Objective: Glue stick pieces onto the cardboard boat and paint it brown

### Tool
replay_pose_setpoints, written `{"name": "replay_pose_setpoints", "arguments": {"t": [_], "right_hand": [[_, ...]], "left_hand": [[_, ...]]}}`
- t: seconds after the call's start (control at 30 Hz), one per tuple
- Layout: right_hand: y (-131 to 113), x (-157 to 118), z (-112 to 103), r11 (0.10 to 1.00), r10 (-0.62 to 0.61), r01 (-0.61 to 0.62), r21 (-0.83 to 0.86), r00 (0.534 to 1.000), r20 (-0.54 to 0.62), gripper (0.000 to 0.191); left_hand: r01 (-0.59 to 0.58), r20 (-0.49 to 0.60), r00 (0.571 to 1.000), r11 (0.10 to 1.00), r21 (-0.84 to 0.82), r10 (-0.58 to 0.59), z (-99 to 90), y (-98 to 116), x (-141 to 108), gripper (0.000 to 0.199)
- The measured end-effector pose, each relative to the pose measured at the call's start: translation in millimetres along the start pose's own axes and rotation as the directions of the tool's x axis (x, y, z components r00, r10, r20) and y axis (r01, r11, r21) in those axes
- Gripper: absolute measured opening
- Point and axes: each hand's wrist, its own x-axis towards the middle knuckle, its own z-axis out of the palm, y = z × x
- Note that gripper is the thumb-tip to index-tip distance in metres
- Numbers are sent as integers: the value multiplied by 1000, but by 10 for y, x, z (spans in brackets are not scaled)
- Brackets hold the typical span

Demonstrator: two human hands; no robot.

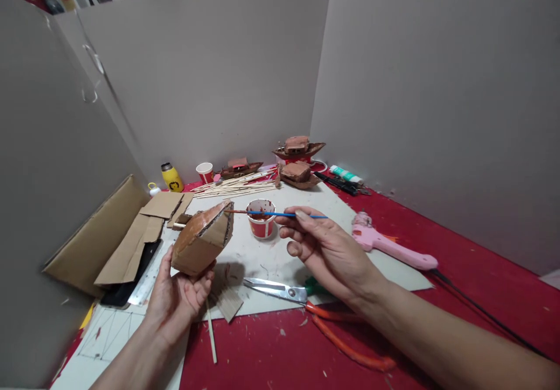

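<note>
My left hand (pixel 184 293) holds up a cardboard boat hull (pixel 205 247), its fingers curled under and around the lower end. Wet-looking brown paint covers the hull's upper left face, while the side toward me is bare cardboard. Pinched in my right hand (pixel 306 232) is a thin blue paintbrush (pixel 271 213), whose brown tip touches the hull's upper right edge. Behind the brush stands a red and white paper cup (pixel 261 229) with brown paint inside. Large scissors (pixel 280 289) with orange handles lie below my right hand.
Painted model boats (pixel 300 174) stand at the back beside a pile of thin wooden sticks (pixel 236 185). Cardboard pieces (pixel 126 244) lie at left. A pink glue gun (pixel 394 247) with a black cord rests at right. A yellow bottle (pixel 172 178) stands near the grey wall.
</note>
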Motion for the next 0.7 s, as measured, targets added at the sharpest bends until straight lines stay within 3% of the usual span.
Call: {"name": "replay_pose_setpoints", "arguments": {"t": [0.7], "right_hand": [[194, -103, 39, 994, 103, -100, -32, 990, 96, 17]], "left_hand": [[-11, -46, 999, 1000, -4, 11, 73, -17, -47, 50]]}}
